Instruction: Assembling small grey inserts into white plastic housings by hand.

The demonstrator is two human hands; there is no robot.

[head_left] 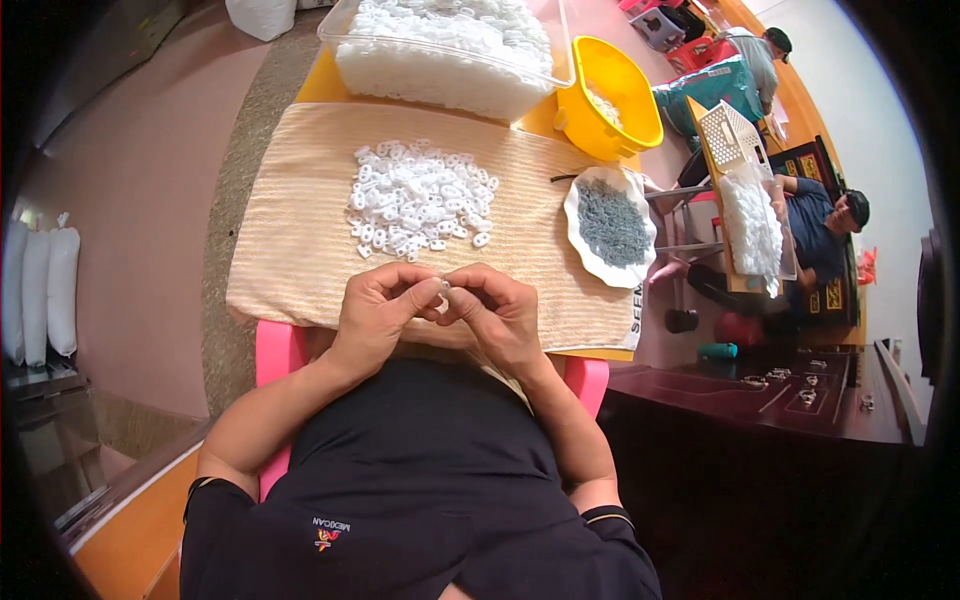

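My left hand [377, 312] and my right hand [495, 312] meet at the near edge of a towel-covered table. Both are closed, thumbs and forefingers pinched together around a tiny part [444, 286]. Fingertips cover most of it, so its kind does not show. Just beyond my hands a loose heap of small white plastic pieces [420, 200], many with two holes, is spread on the striped beige towel [300, 215]. To the right, a white scalloped dish [578, 222] holds a pile of small grey-blue parts [612, 225].
A clear bin [450, 88] full of white pieces stands at the far side, beside a yellow tub [630, 130]. A short black stick [564, 178] lies near the dish. Two people sit at the right around a bench [742, 270] bearing white pieces. Pink chair parts [280, 352] flank me.
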